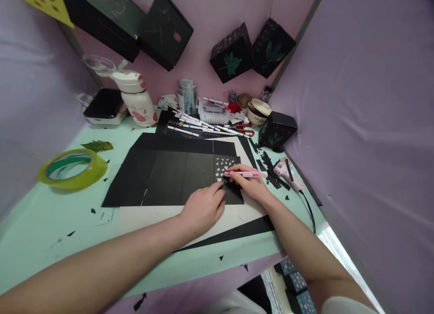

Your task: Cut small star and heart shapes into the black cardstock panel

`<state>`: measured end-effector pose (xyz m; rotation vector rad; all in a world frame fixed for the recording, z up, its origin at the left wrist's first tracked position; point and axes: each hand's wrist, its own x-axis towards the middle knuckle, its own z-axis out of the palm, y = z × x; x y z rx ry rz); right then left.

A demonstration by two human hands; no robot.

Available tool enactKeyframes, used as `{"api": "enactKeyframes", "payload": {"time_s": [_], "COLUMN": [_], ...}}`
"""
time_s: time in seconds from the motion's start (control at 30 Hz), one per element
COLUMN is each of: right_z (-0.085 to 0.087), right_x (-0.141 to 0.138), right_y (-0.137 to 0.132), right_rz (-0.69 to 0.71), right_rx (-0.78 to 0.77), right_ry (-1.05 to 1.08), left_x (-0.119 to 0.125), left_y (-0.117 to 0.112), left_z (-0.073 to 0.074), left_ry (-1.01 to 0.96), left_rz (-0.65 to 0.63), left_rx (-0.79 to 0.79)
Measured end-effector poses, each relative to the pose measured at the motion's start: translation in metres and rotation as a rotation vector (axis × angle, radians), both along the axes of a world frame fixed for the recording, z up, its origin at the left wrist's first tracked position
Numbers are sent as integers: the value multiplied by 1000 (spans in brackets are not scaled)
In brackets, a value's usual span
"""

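A long black card (169, 178) with fold lines lies on white board (152, 221). At its right end are rows of small white star and heart shapes (224, 162), which look like cut-outs. My right hand (249, 183) grips a slim pink craft knife (249, 174) like a pen, its tip at the lower shapes; the blade is too small to make out. My left hand (203, 208) rests on the card's front edge, holding nothing, index finger stretched toward the knife tip and the other fingers slightly bent.
Yellow-green tape (98, 169) and a leaf (97, 145) lie left. Behind stand a white bottle (139, 106), markers (196, 122), red-handled scissors (249, 132) and a black box (277, 129). Black scraps (271, 169) and a corded pink glue gun (289, 174) are right. Black boxes (232, 52) hang above.
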<state>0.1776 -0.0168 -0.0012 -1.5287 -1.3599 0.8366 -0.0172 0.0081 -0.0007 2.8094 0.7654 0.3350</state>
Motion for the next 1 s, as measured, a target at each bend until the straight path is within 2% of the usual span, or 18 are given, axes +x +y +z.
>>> {"api": "enactKeyframes", "payload": {"time_s": [0.1,0.2,0.57,1.0], "right_z": [2,4,0,4], "right_x": [1,2,1,2], "right_y": [0,0,1,-1], "right_rz": [-76,-123,-78,-28], "right_rx": [-2,-2,-41,-61], "right_ry": [-81,-70,-40,57], "left_x": [0,0,0,0], "left_y": [-1,-1,-2,-2], "left_z": [1,2,5,2], "left_ry": [-12,-10,12,30], "left_rz": [-18,-19,-20,-1], "left_rx": [-4,9,39,23]}}
